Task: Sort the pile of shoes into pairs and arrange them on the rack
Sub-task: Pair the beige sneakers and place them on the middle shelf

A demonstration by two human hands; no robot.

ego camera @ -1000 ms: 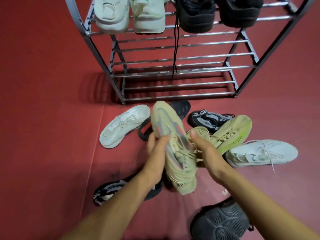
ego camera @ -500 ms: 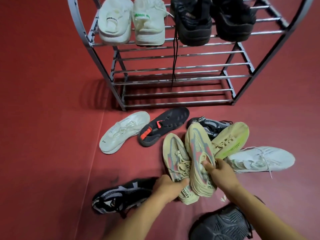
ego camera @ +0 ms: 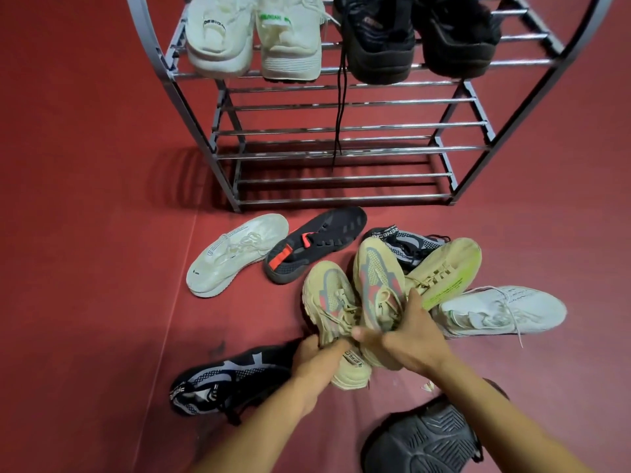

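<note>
rack (ego camera: 341, 129) top: 2 white + 2 black shoes | L hand (ego camera: 316, 361) grips left beige sneaker (ego camera: 329, 302) | R hand (ego camera: 409, 339) grips right beige sneaker (ego camera: 374, 278)

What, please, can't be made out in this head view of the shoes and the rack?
- Black pair on the chrome wire rack: toes cut off by the top edge.
- Dark grey shoe, sole up: upper hidden, cut by the bottom edge.
- Heels of the two beige sneakers with red and grey stripes: covered by the left hand and right hand.
</note>
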